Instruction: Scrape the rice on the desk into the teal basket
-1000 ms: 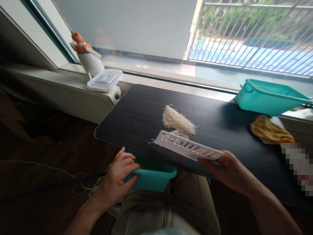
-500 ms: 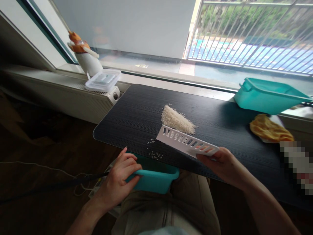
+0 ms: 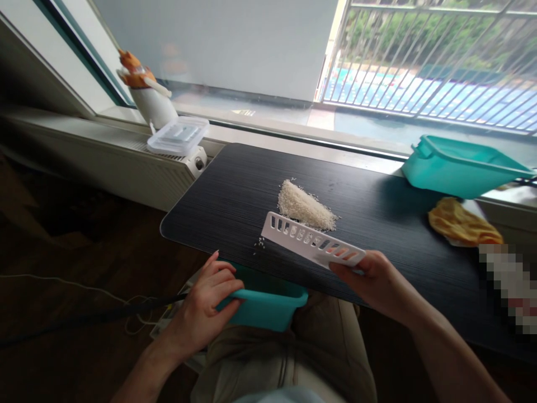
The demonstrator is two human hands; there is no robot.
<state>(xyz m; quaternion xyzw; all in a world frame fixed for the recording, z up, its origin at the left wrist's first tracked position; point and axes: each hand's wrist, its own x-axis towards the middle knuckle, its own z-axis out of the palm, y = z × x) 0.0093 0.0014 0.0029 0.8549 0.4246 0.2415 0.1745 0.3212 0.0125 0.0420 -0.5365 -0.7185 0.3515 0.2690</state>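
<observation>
My right hand (image 3: pixel 373 280) is closed round one end of a white slotted plastic strip (image 3: pixel 302 240), held on edge over the dark table (image 3: pixel 222 196). Just behind the strip lies a wedge-shaped heap of white rice (image 3: pixel 304 207). A few loose grains (image 3: pixel 260 243) lie by the strip's left end. Below the table's front edge, my left hand (image 3: pixel 213 296) grips the rim of a turquoise plastic bin (image 3: pixel 264 310) with thumb and fingers. The bin sits at my lap, its inside mostly in shadow.
A second turquoise bin (image 3: pixel 461 168) stands at the back right, with a yellow cloth (image 3: pixel 464 221) before it. On the radiator (image 3: pixel 104 151) at left are a clear plastic lid (image 3: pixel 180 136) and a white figure with an orange top (image 3: pixel 149 92).
My right hand and the slotted strip have moved slightly left. The loose grains near the table's front edge above the bin no longer show. My left hand and the bin have stayed put.
</observation>
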